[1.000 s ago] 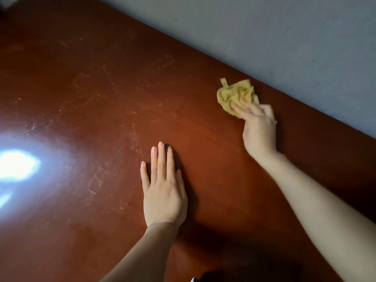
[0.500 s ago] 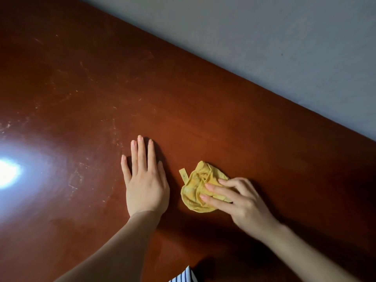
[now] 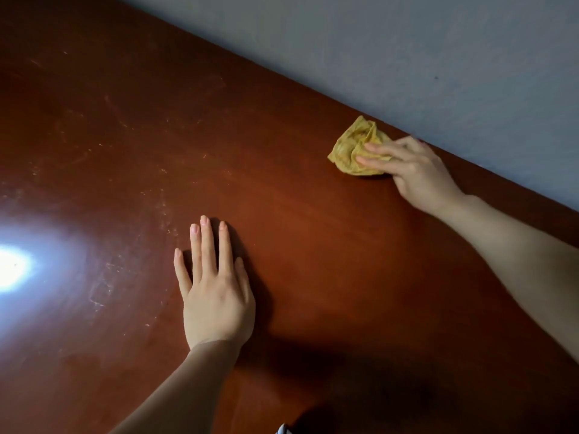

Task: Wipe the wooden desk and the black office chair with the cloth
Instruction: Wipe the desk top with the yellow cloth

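The reddish-brown wooden desk (image 3: pixel 313 245) fills most of the head view. A crumpled yellow cloth (image 3: pixel 349 148) lies on it at the far edge, close to the wall. My right hand (image 3: pixel 416 173) holds the cloth down on the wood with its fingers curved over the bunch; the thumb is hidden. My left hand (image 3: pixel 216 292) rests flat on the desk nearer to me, fingers straight and together, well to the left of the cloth. The black office chair is not in view.
A grey wall (image 3: pixel 407 42) runs along the desk's far edge, from upper left to right. A bright light glare (image 3: pixel 12 267) sits on the desk at the left. Fine scratches and dusty streaks (image 3: pixel 103 286) mark the wood left of my left hand.
My right hand pulled the cloth from the far edge to beside my left hand, then pushed it back out to the far edge by the wall. My left hand stayed flat.
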{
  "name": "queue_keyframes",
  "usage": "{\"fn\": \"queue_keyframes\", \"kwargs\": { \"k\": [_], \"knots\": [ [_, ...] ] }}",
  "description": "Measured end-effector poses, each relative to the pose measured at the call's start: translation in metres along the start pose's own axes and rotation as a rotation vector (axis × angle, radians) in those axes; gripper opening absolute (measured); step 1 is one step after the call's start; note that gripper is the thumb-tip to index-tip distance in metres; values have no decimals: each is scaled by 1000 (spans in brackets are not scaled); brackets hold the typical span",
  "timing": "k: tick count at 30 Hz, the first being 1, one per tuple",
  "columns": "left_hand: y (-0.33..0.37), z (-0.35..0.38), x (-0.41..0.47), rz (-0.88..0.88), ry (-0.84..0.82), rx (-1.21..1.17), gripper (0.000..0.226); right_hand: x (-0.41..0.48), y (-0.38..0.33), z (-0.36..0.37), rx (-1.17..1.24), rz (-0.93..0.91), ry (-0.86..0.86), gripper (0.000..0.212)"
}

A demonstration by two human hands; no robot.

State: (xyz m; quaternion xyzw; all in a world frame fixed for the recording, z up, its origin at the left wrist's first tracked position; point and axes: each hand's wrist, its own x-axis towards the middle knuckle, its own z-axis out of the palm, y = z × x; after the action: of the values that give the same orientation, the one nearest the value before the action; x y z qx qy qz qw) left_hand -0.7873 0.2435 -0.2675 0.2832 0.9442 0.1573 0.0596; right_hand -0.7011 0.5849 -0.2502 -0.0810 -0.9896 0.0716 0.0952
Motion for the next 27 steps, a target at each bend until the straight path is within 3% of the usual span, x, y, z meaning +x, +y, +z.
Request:
{"fn": "queue_keyframes", "kwargs": {
  "k": [5,9,11,17,23,27],
  "knots": [
    [0,1,1,7,8,5,56,22,21,5,-10,311,100,55],
    [0,2,1,3,16,-14,56,26,-25,23,-31,653,224,54],
    [1,1,2,2,26,-25,55,24,-43,25,-18,724,208,56],
    [3,-3,1,3,50,-127,59,-3,-82,21,-13,610,112,59],
    [-6,-17,-6,48,24,-413,69,-38,-139,27,17,573,59,59],
    [-18,-40,-31,-31,82,-540,65,-56,-166,20,2,535,-2,60]
  ]
}}
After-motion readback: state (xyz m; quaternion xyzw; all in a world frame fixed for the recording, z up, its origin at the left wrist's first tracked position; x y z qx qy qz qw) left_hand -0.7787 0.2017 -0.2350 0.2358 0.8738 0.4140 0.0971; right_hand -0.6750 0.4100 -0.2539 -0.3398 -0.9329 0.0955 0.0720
